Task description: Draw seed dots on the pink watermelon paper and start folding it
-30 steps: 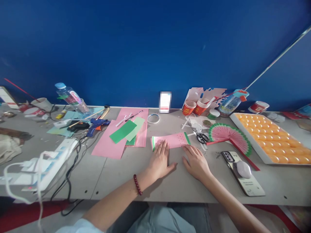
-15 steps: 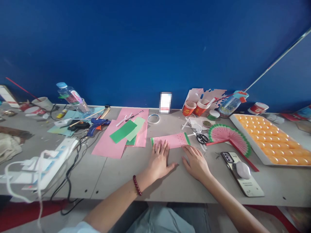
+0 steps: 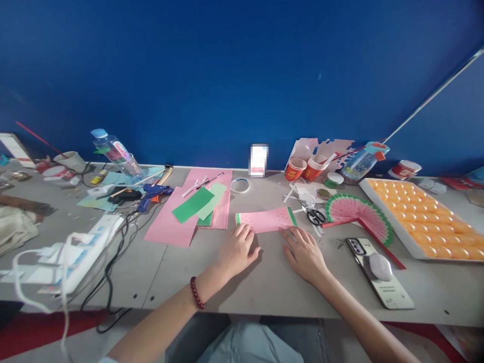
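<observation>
A pink paper strip with green ends and dark dots (image 3: pixel 265 220) lies flat on the grey table (image 3: pixel 272 287) in front of me. My left hand (image 3: pixel 237 249), with a red bead bracelet on its wrist, rests on the table just below the strip's left end, its fingers loosely curled and its fingertips near the paper's edge. My right hand (image 3: pixel 303 253) lies flat with spread fingers, and its fingertips touch the strip's lower right edge. Neither hand holds anything.
Scissors (image 3: pixel 314 216) and a folded watermelon paper fan (image 3: pixel 359 214) lie to the right, with a phone (image 3: pixel 378 269) and a tray of orange balls (image 3: pixel 423 219). Pink and green sheets (image 3: pixel 189 209), a glue gun (image 3: pixel 153 194), a power strip (image 3: pixel 75 247) and cables lie to the left. Red cups (image 3: pixel 304 169) stand at the back.
My left hand has slid back off the pink strip toward me and curled a little. My right hand has hardly moved.
</observation>
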Demonstrator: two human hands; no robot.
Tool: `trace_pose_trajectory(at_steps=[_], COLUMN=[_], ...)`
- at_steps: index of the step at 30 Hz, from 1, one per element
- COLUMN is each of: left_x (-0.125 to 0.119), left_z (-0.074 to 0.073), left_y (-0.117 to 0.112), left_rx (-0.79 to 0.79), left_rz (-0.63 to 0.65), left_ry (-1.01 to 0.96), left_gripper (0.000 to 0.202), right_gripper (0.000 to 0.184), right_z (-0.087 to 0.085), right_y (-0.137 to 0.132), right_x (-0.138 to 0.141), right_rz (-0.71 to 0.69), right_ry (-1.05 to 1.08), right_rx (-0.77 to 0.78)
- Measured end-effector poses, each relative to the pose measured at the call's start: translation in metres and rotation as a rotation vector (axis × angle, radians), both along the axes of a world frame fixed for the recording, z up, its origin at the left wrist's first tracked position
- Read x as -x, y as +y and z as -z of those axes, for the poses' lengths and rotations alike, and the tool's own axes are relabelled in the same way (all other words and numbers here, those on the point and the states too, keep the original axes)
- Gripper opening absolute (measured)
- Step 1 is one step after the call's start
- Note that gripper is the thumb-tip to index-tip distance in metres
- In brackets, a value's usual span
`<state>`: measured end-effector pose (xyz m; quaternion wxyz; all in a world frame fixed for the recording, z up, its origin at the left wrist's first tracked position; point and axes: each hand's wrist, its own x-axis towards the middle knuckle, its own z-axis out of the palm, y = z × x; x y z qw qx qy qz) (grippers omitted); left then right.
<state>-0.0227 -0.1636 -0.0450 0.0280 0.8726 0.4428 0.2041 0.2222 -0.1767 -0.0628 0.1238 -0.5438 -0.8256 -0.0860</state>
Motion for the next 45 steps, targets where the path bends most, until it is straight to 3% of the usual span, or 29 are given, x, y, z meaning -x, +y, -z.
trace_pose_trajectory(at_steps=[9,17,27,37,45], left_x=[-0.002,-0.005,-0.006,-0.004,-0.004], left_z=[-0.002,0.002,0.006,-0.001,0.003], left_y=[-0.019,-0.024,-0.024,-0.024,-0.023], left_rx=[0.002,-0.017,-0.068,-0.023,-0.045], left_rz=[-0.061,-0.111,-0.169,-0.136,-0.121], left_ry=[0.152,0.164,0.197,0.158,0.144], left_gripper=[0.026,0.023,0.027,0.039,0.039], right_gripper=[0.044,0.045,0.047,0.054,0.046], right_z=[0.001,-0.019,-0.010,-0.007,-0.010], right_y=[0.001,0.001,-0.002,-0.005,-0.006], right_x=[0.000,0.018,0.055,0.055,0.042], right_rz=[-0.027,-0.042,-0.248,-0.208,-0.073], right_ry=[0.026,-0.043,0.059,0.106,0.034], right_rx=[0.004,0.037,0.122,0.170,0.021])
